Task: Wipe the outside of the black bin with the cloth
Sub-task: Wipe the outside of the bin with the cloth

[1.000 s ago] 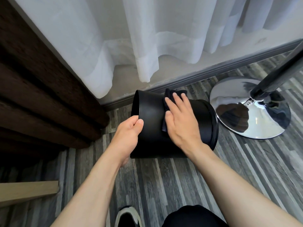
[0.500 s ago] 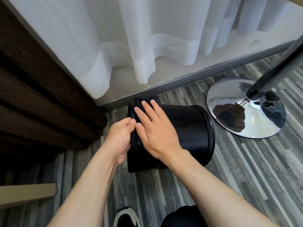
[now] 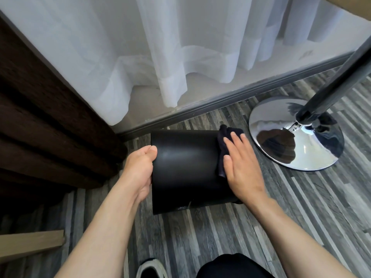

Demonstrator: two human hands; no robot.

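Observation:
The black bin (image 3: 186,167) lies on its side on the grey plank floor, its round wall facing up. My left hand (image 3: 138,169) grips the bin's left end, thumb on top of the edge. My right hand (image 3: 241,167) lies flat with fingers spread at the bin's right end, pressing the dark cloth (image 3: 222,145) against the wall. The cloth sticks out above and to the left of my fingers; the rest of it is hidden under my palm.
A chrome round base (image 3: 297,135) with a dark pole (image 3: 329,87) stands right of the bin. White sheer curtains (image 3: 180,47) and a grey skirting rail (image 3: 230,101) run behind. A dark brown curtain (image 3: 40,121) hangs left. My shoe (image 3: 150,267) is at the bottom edge.
My right hand has slid the cloth along the bin's wall, first to the left end, now across to the right end. My left hand keeps its hold on the left end.

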